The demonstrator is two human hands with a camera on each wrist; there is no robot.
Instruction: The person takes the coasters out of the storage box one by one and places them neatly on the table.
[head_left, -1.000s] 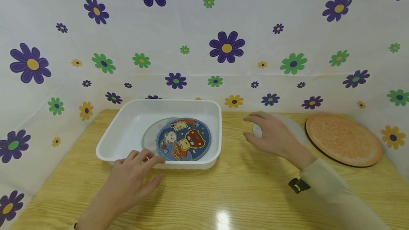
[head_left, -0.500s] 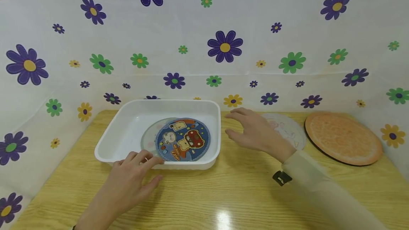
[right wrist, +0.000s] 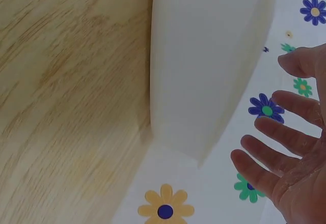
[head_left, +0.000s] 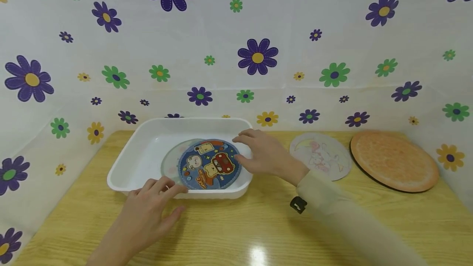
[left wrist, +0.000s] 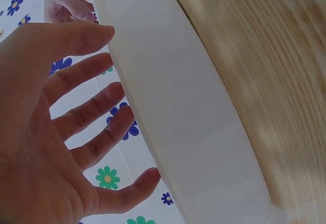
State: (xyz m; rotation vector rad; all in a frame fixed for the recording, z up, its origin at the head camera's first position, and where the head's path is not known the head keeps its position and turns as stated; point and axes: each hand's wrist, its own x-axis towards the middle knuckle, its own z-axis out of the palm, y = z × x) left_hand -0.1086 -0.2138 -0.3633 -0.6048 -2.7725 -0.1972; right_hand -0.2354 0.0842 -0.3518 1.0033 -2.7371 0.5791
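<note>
A person's left hand (head_left: 148, 212), fingers parted, meets the near rim of a white tray (head_left: 221, 194) at left of centre in the head view. The right hand (head_left: 267, 155), fingers spread, hovers by the tray's right rim. Inside, a blue cartoon disc (head_left: 208, 165) overlaps a pale disc (head_left: 171, 160); a whitish disc (head_left: 319, 157) and an orange disc (head_left: 395, 161) lie on the worktop (head_left: 229, 229), right of frame. In the left wrist view, separated fingertips line the tray's edge, left of centre. In the right wrist view, spread fingers appear at right, apart from the tray wall.
</note>
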